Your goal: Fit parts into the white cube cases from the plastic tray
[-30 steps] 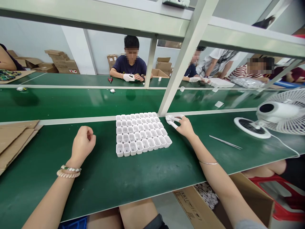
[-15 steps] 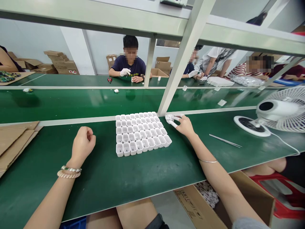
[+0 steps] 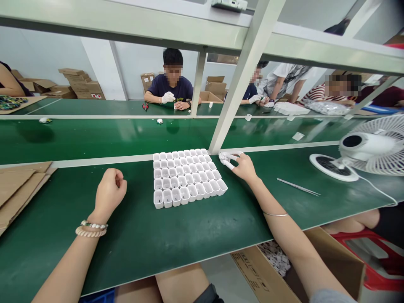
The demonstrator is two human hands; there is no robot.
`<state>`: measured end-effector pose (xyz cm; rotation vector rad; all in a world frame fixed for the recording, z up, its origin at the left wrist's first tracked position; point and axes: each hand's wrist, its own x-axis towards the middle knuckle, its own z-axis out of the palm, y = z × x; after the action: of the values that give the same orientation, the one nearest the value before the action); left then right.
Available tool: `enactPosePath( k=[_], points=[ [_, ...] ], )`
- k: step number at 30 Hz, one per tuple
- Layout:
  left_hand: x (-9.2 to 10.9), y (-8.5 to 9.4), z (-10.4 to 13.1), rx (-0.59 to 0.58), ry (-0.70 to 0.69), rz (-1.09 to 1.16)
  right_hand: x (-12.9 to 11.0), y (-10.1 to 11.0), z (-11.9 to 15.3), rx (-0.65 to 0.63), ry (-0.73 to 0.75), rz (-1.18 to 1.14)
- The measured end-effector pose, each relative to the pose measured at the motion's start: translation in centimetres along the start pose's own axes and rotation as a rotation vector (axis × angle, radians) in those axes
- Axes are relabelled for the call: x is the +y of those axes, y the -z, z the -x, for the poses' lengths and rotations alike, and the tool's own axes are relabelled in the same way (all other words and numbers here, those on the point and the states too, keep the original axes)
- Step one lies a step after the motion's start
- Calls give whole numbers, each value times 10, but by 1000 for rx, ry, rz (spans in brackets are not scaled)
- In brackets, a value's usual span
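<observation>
My left hand (image 3: 111, 190) rests on the green table, its fingers curled into a loose fist with nothing visible in them. To its right stands a block of small white open-topped plastic cups (image 3: 186, 176) in tight rows. Small dark marks show at the bottom of several front and left cups. Just past the right rear corner of the cups, my right hand (image 3: 241, 165), with white covers on its fingers, closes around a crumpled white wad (image 3: 224, 157). What the wad is made of, I cannot make out. Tweezers (image 3: 298, 187) lie right of that hand.
A white fan (image 3: 356, 143) stands at right, flat cardboard (image 3: 22, 185) at left. A metal post (image 3: 233, 88) rises behind the cups. Beyond runs a green conveyor belt (image 3: 94, 139) carrying small white pieces; co-workers sit across it. An open carton (image 3: 252, 269) sits below the table edge.
The small white pieces on the belt have shifted to the right. Across the belt, the co-worker's gloved hand has come down to the small white part. Both my hands have stayed in place.
</observation>
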<state>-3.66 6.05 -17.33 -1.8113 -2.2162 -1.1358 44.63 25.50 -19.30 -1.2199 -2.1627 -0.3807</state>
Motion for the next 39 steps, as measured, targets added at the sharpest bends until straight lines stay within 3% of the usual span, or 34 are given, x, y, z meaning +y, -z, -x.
enactPosePath(
  k=[22,29,39],
  points=[
    [2,0,-2,27,16,-21,-2,-2,1,-27,-54,47],
    [2,1,-3,25,28,-27,-7,1,-2,-87,-44,56],
    [2,0,-5,-23,14,-40,-11,3,-3,-89,-84,63]
  ],
)
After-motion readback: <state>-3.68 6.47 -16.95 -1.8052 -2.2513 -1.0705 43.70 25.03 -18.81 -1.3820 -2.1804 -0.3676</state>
